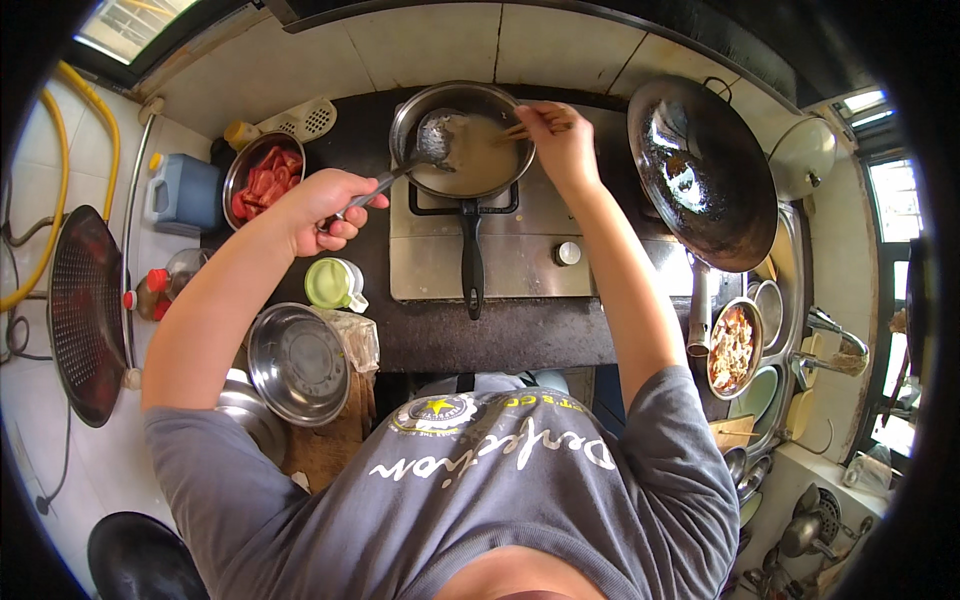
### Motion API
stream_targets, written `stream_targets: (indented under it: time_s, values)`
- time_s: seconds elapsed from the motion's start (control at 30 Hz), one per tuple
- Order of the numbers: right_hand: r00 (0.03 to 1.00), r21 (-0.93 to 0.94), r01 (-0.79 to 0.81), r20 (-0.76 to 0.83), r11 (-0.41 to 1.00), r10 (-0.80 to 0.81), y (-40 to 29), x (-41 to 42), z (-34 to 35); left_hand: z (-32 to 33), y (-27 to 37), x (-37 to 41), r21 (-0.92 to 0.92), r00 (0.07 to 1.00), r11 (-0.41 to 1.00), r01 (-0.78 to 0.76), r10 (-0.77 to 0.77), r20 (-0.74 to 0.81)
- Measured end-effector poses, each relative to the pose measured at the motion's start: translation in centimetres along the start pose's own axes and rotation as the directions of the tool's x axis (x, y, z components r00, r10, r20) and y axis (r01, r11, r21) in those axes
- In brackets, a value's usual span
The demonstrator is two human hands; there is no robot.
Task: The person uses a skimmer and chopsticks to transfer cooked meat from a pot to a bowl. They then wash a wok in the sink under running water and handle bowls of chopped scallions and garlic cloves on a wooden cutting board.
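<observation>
A saucepan (pixel 471 202) with a black handle stands on the burner of a steel gas stove (pixel 427 262), holding a cloudy, pale liquid (pixel 480 161). My left hand (pixel 334 214) grips the handle of a metal ladle (pixel 439 142), whose bowl is inside the pan on the left side. In my right hand (pixel 561 146) are wooden chopsticks (pixel 514 133); their tips reach into the liquid at the pan's right side. Whatever the tips touch cannot be made out.
Left of the stove are a bowl of red cut pieces (pixel 274 176), a green-lidded jar (pixel 330 283) and a steel basin (pixel 300 364). A large wok (pixel 701 172) stands on the right, near a bowl of cooked food (pixel 735 349) and the sink faucet (pixel 832 330).
</observation>
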State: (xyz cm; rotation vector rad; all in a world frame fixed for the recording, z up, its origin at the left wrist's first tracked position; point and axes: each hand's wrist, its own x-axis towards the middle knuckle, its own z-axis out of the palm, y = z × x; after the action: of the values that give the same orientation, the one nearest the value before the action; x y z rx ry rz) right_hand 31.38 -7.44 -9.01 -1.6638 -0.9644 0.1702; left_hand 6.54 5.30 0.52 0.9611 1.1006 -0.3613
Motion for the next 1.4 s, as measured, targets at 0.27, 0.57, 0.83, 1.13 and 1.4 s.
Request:
stream_targets:
  time_s: [0.27,0.57,0.83,1.13,1.4]
  values:
    - [0.982,0.342,-0.116,-0.101,0.933,0.159,-2.9,-1.0,-5.9,0.2,-3.0,1.8,-0.397,0.952,0.915,0.079,0.049,0.302]
    - [0.949,0.434,-0.038,-0.266,0.9,0.168,-3.8,-2.6,-8.3,-1.0,-4.7,-0.4,-0.491,0.907,0.871,0.009,0.2,0.371]
    - [0.945,0.458,0.045,-0.307,0.888,0.11,-4.3,-4.3,-9.0,-1.3,-5.5,-3.9,-0.493,0.912,0.867,-0.077,0.261,0.315]
    - [0.976,0.471,0.013,-0.199,0.882,0.091,-4.2,-5.3,-7.3,-1.3,-6.4,-5.1,-0.541,0.893,0.839,-0.051,0.281,0.352]
    - [0.988,0.503,0.015,-0.143,0.864,0.066,-5.5,-4.6,-6.8,-1.2,-6.9,-4.9,-0.564,0.881,0.826,-0.01,0.274,0.385]
